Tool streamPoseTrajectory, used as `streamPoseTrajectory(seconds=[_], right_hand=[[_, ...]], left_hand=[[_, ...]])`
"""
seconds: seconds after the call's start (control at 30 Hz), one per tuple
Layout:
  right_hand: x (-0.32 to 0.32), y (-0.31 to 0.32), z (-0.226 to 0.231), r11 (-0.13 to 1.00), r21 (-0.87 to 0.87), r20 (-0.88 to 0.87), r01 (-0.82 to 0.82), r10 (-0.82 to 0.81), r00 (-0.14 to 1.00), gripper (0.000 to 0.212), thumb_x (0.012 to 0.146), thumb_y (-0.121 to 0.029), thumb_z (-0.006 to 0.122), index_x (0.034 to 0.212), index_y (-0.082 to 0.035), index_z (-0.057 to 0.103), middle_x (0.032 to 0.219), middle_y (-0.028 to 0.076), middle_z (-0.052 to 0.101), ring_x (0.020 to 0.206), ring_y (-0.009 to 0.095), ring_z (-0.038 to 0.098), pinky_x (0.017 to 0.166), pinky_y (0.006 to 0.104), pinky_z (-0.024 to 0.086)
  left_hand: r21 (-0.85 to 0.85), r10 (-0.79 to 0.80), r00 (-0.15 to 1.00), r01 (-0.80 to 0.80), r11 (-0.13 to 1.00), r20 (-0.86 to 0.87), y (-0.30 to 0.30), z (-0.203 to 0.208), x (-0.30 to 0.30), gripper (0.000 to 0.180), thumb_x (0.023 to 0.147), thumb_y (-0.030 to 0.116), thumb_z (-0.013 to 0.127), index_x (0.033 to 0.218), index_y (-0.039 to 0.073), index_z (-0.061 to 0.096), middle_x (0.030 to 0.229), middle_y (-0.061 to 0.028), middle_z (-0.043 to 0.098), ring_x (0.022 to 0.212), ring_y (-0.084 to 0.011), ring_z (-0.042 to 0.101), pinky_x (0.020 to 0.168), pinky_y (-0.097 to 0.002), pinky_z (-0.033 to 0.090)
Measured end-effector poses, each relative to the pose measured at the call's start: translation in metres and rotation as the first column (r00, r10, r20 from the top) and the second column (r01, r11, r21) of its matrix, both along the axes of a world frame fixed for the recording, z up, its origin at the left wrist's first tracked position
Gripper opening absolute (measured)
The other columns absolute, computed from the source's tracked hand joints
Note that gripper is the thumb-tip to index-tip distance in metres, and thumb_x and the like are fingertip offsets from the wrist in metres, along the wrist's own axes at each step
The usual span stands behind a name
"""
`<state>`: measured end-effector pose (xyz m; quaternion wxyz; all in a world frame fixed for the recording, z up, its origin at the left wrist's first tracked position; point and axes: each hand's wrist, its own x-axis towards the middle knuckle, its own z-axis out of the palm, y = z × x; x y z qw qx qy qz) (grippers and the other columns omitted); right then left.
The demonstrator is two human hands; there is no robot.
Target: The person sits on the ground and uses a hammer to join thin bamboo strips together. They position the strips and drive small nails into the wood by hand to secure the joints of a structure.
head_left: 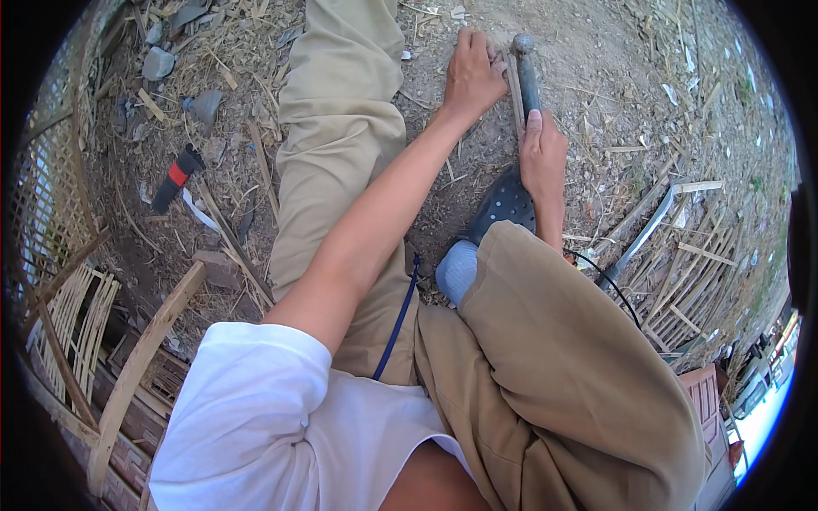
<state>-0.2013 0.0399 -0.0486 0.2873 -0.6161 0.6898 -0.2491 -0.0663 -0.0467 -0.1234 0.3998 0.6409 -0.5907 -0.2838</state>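
Observation:
My right hand [544, 153] is wrapped round a dark grey rod [527, 81] with a rounded knob at its far end, the thumb lying along it. A thin, pale, flat strip [515, 95] runs close beside the rod on its left. Left of the knob, my left hand [475, 77] is low over the dirt with its fingers curled in. Its fingertips are near the strip's far end, and what they pinch is hidden. Just below my right hand is a dark clog with holes [504, 206], worn over a light blue sock [457, 270].
A long curved blade [643, 236] lies at the right by split bamboo slats [694, 281]. Left of my outstretched leg are a black object with a red band [176, 176], stones [158, 64] and a wooden frame [141, 366]. Dry straw litters the ground.

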Motion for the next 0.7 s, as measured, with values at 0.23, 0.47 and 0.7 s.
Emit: streamPoseTrajectory(seconds=[0.23, 0.47, 0.7], right_hand=[[-0.004, 0.002, 0.0, 0.999, 0.038, 0.025, 0.039, -0.039, 0.999, 0.039, 0.113, -0.025, 0.041, 0.092, 0.003, 0.059, 0.064, 0.025, 0.058, 0.059, 0.044, 0.061, 0.058, 0.0523, 0.043], [-0.004, 0.006, 0.005, 0.994, 0.082, 0.155, 0.075, -0.087, 0.984, 0.04, 0.113, -0.026, 0.041, 0.093, 0.004, 0.058, 0.066, 0.029, 0.057, 0.064, 0.051, 0.059, 0.059, 0.0542, 0.043], [-0.004, -0.004, 0.007, 0.997, 0.047, -0.062, -0.064, 0.067, 0.996, 0.039, 0.113, -0.026, 0.042, 0.093, 0.004, 0.056, 0.067, 0.03, 0.056, 0.065, 0.053, 0.057, 0.058, 0.0549, 0.041]], left_hand=[[-0.048, -0.017, 1.0, 0.016, 0.999, -0.019, 0.004, 0.001, -0.002, 0.033, 0.082, 0.007, 0.08, 0.096, 0.004, 0.051, 0.102, -0.0149, 0.05, 0.088, -0.0387, 0.06, 0.077, -0.0492, 0.049], [-0.048, -0.027, 0.999, 0.025, 0.999, -0.031, 0.004, 0.001, 0.0, 0.033, 0.082, 0.008, 0.08, 0.097, 0.004, 0.05, 0.102, -0.0154, 0.05, 0.09, -0.0401, 0.059, 0.078, -0.0496, 0.049], [-0.01, -0.042, 0.999, 0.042, 0.999, 0.009, 0.007, 0.002, 0.003, 0.033, 0.081, 0.01, 0.077, 0.097, 0.003, 0.049, 0.105, -0.0176, 0.05, 0.094, -0.0411, 0.06, 0.08, -0.0502, 0.051]])
